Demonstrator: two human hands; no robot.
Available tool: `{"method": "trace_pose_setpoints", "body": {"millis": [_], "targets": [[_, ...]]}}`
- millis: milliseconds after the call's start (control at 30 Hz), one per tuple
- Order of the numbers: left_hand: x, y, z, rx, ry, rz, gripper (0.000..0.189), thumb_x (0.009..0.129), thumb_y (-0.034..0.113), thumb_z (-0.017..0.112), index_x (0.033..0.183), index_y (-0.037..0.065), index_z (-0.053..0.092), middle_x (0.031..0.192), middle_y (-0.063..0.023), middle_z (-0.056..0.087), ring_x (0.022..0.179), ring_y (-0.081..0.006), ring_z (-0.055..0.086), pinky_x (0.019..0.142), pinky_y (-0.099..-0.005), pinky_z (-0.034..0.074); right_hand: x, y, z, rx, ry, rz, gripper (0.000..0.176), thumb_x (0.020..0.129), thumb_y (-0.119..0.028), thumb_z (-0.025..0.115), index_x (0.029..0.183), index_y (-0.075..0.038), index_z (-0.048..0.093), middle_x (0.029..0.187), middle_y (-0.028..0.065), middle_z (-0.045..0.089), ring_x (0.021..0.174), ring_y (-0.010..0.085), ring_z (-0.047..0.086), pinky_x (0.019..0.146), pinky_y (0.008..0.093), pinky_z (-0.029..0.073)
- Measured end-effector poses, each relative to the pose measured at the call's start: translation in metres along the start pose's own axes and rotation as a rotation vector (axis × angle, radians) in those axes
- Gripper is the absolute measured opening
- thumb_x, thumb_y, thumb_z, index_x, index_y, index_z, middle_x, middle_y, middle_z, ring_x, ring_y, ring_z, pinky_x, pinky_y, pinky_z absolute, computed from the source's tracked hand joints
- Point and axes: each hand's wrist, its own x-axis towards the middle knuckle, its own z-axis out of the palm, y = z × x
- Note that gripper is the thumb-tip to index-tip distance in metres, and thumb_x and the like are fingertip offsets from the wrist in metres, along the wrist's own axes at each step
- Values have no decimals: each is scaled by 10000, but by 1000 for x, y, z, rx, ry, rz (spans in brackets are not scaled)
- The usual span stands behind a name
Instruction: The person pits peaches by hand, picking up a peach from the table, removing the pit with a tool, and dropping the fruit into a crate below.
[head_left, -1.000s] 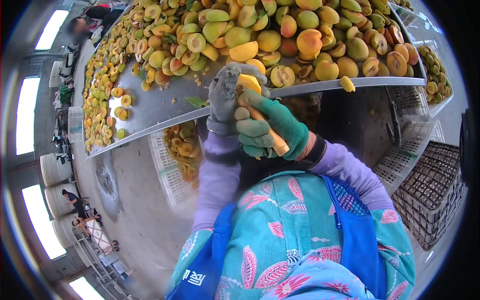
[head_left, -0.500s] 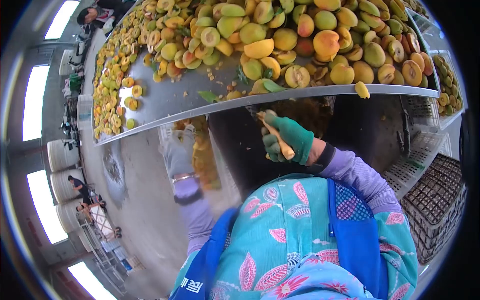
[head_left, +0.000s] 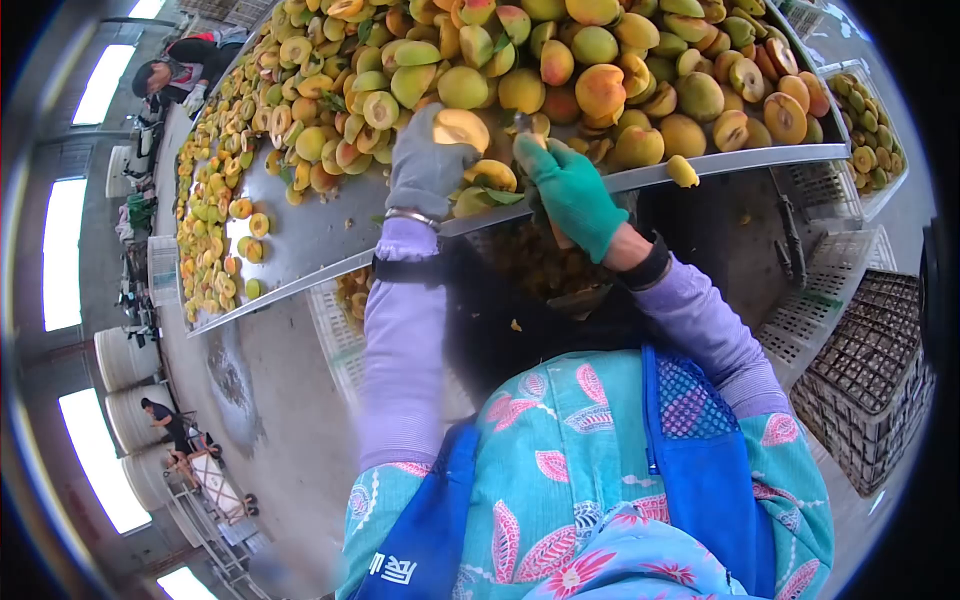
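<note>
My left hand (head_left: 425,165), in a grey glove, reaches over the near edge of the metal table and is closed around an apricot half (head_left: 462,128), its pale cut face upward. Close to its right, my right hand (head_left: 578,195) in a green glove grips a wooden-handled tool (head_left: 562,234). The handle's end shows below the palm, and a small metal tip (head_left: 522,122) points toward the fruit; the rest is hidden by the fingers. Under the left hand lie another apricot piece (head_left: 492,175) and a green leaf (head_left: 504,197).
Heaped apricots (head_left: 600,85), many halved, cover the table, whose raised metal rim (head_left: 740,160) runs before me. Below stand a white perforated crate (head_left: 340,340) and dark crates (head_left: 865,385) at right. A crate of fruit (head_left: 868,130) and a person (head_left: 185,75) are farther off.
My left hand has risen from beside the crate below to the table and now holds an apricot half. My right hand has moved up to the rim with the tool, its tip turned toward the fruit.
</note>
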Motion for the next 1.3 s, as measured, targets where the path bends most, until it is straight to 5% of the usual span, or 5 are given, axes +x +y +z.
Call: {"method": "trace_pose_setpoints", "body": {"millis": [133,233,667,1067,1300], "targets": [[-32,-5,-15,-791,-10,-165,382,734,25,675,1113,38,628,1054,-132,610,987,-216,618,834,-322,539,-5,13,19,-476,57,-413,465,978,-471,443,947,-15,527,724,250,603,645,441,586,593,492,458],[-62,6,-8,-251,285,471,282,803,58,666,1080,19,630,1060,-135,615,988,-216,618,856,-311,524,-14,4,30,-673,40,-367,455,980,-464,441,980,-13,503,694,220,613,669,421,614,591,490,466],[-68,1,2,-433,111,316,250,909,176,601,1105,22,608,1009,-81,671,910,-195,649,815,-311,519,-15,2,15,-784,-163,-365,493,987,-450,421,1048,29,515,739,239,631,716,440,613,629,491,478],[-64,38,17,-842,98,-64,182,891,174,654,890,3,718,847,-35,679,767,-89,594,690,-240,483,-45,24,45,-88,-6,-60,475,984,-463,450,935,-9,581,617,79,531,529,206,536,502,349,440],[-47,32,11,-982,-86,-132,220,915,226,628,917,26,721,846,-14,682,777,-68,590,705,-234,476,-41,-12,32,940,-568,484,389,976,-521,407,898,-149,492,557,-24,411,432,124,381,396,280,330]]}}
